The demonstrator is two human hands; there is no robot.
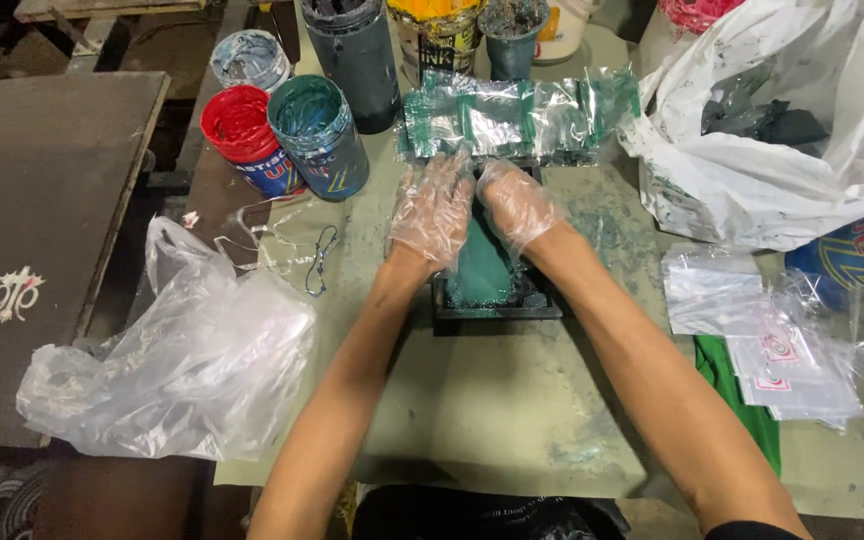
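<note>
While both hands are working inside thin clear disposable gloves, the left hand [434, 208] and the right hand [514, 203] are pressing down side by side on a dark green, paste-smeared slab [480, 270] that is sitting in a shallow black rectangular tray [497, 312] near the middle of the stained grey-green tabletop [512, 410]. The slab looks soft, wet and slippery, so it would probably smear instead of lifting cleanly; the stiff tray rim seems the safer place to take hold, at its left and right edges. Both forearms are reaching straight out from the near edge, converging towards the tray, wrists low, palms down. The left fingers [442, 175] are lying spread and flat, released, grasping nothing; the right fingers [500, 180] are curling slightly over the far end of the slab, and whether they are pinching anything I cannot tell. Just beyond the fingertips, a crumpled sheet of clear plastic streaked with green [517, 115] is lying across the tabletop. Farther left, an open tub of green ink [317, 135] is standing beside a red tub [242, 135]. A loose clear plastic bag [172, 360] is slumping at the near left.
</note>
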